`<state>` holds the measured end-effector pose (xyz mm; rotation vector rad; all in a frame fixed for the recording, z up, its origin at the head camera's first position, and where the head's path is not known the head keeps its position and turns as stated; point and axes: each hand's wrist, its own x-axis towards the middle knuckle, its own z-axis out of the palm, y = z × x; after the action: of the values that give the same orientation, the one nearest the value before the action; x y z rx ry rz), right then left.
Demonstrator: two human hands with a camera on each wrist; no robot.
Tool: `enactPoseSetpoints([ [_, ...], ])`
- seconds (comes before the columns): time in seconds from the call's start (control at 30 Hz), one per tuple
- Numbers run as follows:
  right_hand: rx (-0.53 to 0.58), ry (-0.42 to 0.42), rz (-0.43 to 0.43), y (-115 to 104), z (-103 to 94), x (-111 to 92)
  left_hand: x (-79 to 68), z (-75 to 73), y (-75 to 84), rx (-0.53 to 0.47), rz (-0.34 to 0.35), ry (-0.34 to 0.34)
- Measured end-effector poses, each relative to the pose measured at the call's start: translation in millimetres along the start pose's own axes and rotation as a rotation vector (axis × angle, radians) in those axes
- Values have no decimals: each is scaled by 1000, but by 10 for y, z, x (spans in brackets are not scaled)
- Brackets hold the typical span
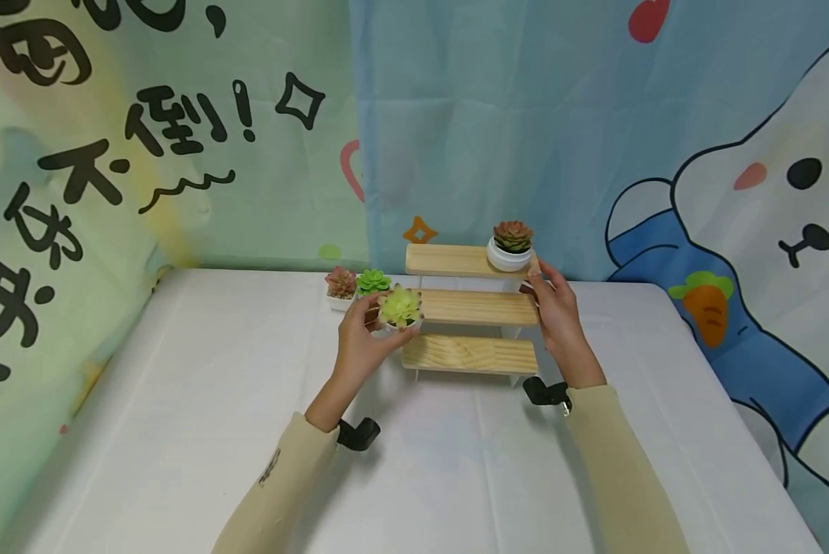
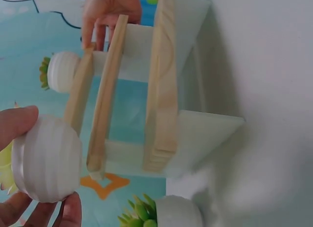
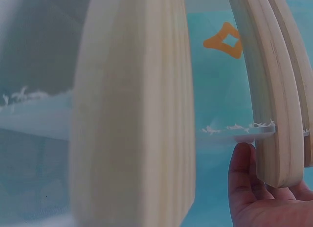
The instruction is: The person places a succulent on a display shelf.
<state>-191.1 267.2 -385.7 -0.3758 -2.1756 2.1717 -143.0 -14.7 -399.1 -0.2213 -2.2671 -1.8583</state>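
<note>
My left hand [image 1: 362,346] holds a white ribbed pot [image 2: 48,158] with a light green succulent [image 1: 401,307], raised just left of a three-step wooden stand [image 1: 471,354]. In the left wrist view, thumb and fingers span the pot's sides. At the stand's right end, my right hand [image 1: 561,327] grips the upper part, with fingertips at the top board [image 1: 445,260]. The right wrist view shows its thumb [image 3: 241,170] beside a board end; the other fingers are partly hidden. A reddish-green succulent [image 1: 513,237] in a white pot sits on the top board's right side.
Two more potted succulents, one reddish [image 1: 341,282] and one bright green [image 1: 373,282], stand on the white-covered table [image 1: 200,400] left of the stand. Printed cloth backdrops [image 1: 497,115] rise behind the table. A dark wrist camera [image 1: 359,435] sits on each wrist.
</note>
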Motion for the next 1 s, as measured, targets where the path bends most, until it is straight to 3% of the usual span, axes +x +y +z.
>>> enactPoseSetpoints([
  [0.23, 11, -6, 7, -22, -6, -9, 87, 54, 108, -2, -47, -36],
  [0.67, -4, 4, 2, -9, -10, -12, 283, 137, 225, 0, -3, -97],
  [1.0, -13, -15, -5, -15, -32, -22, 420, 254, 366, 23, -19, -141],
])
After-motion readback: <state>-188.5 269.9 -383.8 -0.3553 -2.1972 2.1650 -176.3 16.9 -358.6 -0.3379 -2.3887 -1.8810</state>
